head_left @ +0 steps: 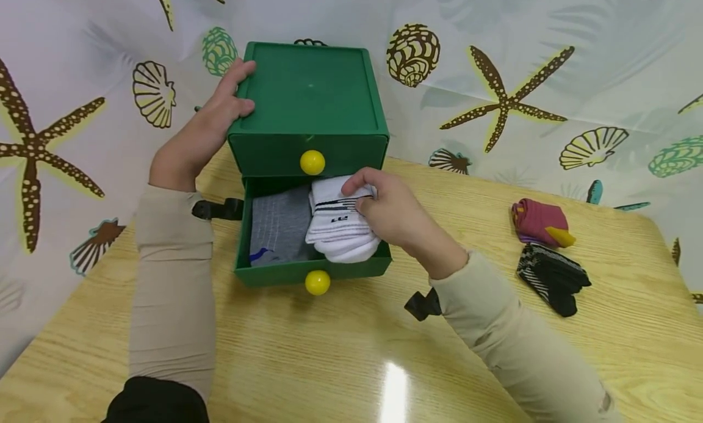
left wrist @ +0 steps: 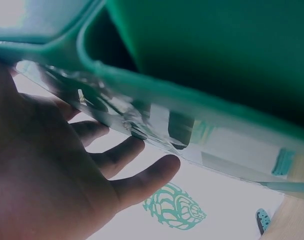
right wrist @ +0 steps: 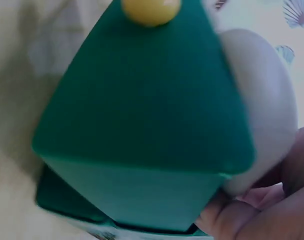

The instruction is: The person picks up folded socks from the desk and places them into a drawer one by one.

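Head view: right hand (head_left: 391, 208) grips the white socks (head_left: 338, 229), near-to-far, right of the grey bundle (head_left: 281, 221); left hand (head_left: 219, 108) spreads against the box (head_left: 313, 90).

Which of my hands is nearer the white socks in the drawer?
Right. The right hand grips the white socks; the left hand is farther off, against the left side of the green drawer cabinet.

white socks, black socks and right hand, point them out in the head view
white socks (head_left: 337, 229): head view, on the folded layers just below the printed mark
black socks (head_left: 551, 277): head view, on the middle of the bundle
right hand (head_left: 394, 210): head view, on its back
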A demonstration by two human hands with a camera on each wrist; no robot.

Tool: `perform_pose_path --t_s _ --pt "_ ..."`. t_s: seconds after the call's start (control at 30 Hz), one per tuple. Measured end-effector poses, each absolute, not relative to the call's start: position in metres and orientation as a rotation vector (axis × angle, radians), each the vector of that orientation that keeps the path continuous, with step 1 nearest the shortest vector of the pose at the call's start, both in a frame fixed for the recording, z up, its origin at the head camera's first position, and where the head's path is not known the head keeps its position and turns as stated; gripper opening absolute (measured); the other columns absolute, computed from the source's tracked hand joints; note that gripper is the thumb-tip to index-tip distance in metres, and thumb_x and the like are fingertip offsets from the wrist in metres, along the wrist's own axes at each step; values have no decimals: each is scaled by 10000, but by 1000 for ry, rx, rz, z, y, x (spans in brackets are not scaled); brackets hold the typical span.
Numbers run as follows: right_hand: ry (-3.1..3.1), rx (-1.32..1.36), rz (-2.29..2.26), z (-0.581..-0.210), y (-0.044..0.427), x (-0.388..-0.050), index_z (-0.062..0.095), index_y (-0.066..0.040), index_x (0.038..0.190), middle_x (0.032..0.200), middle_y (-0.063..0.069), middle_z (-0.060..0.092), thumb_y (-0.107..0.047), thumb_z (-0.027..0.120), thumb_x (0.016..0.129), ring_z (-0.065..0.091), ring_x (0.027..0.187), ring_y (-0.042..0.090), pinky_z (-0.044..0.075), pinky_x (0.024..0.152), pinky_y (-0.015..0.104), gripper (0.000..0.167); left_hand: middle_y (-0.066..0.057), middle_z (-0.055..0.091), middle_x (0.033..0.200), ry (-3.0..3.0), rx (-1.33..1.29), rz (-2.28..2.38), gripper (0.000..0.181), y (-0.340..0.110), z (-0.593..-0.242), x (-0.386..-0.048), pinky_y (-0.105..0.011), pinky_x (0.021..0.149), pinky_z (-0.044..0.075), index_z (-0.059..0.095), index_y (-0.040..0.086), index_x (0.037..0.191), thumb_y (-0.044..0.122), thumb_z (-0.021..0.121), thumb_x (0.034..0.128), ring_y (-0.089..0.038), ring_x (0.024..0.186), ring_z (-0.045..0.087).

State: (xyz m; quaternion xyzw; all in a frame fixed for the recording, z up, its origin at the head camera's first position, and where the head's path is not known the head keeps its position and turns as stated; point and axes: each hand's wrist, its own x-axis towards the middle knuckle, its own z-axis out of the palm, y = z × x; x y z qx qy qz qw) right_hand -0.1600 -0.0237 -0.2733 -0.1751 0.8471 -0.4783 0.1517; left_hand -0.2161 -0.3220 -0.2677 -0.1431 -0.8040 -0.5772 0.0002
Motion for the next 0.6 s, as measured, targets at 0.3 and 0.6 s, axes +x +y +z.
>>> perform_pose_path --t_s 0.3,0.6 --pt "2691 -682 -963 -278 -37 -158 637 -37 1160 1079 126 627 136 453 908 528 941 265 432 764 325 357 125 -152 1660 -2536 -443 -1808 643 -322 -267 -216 -453 1177 3 55 251 1644 276 292 1046 -42 1463 -146" --pt "2843 -877 -346 -267 -44 -149 651 -71 1298 1079 103 689 18 535 966 582 992 247 516 768 330 363 113 -172 1659 -2523 -463 -1839 653 -323 -267 -217 -452 1178 -7 35 240 1644 282 292 1045 -48 1463 -163"
